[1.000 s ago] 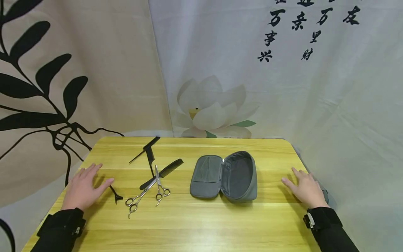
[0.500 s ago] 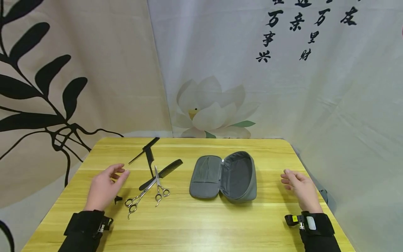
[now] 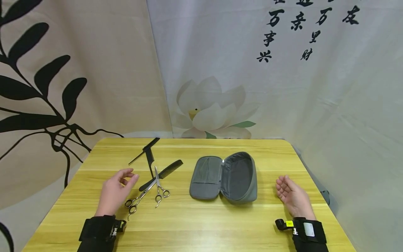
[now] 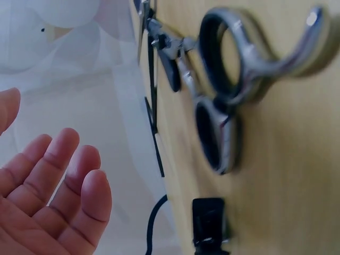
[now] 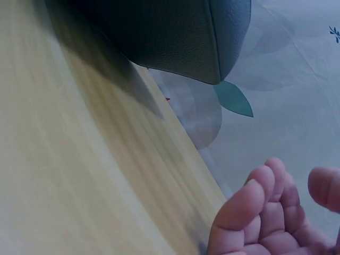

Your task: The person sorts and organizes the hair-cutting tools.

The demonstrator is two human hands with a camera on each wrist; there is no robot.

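Note:
Palm inward, my left hand (image 3: 118, 189) hovers just left of the tools, fingers loosely bent and holding nothing. Closest to it are silver hairdressing scissors (image 3: 138, 199) with dark-lined finger rings; these fill the upper left wrist view. A second, shorter pair of scissors (image 3: 158, 190) lies crossing a black comb (image 3: 171, 169). Behind them a slim black comb (image 3: 149, 158) meets a tail comb (image 3: 151, 143). My right hand (image 3: 294, 197), fingers loosely curled around nothing, is over the right side of the table. Between the hands stands a grey zip case (image 3: 206, 176), its lid spread open.
A small black piece (image 4: 209, 220) lies beside the scissors in the left wrist view. The wooden table (image 3: 201, 224) ends at a hanging cloth (image 3: 214, 70) printed with a lotus, leaves and characters. Black bands with cameras sit on both wrists.
Both hands have moved inward from the table's sides, and their spread fingers have relaxed into a loose bend. The left hand now covers the small black piece in the head view.

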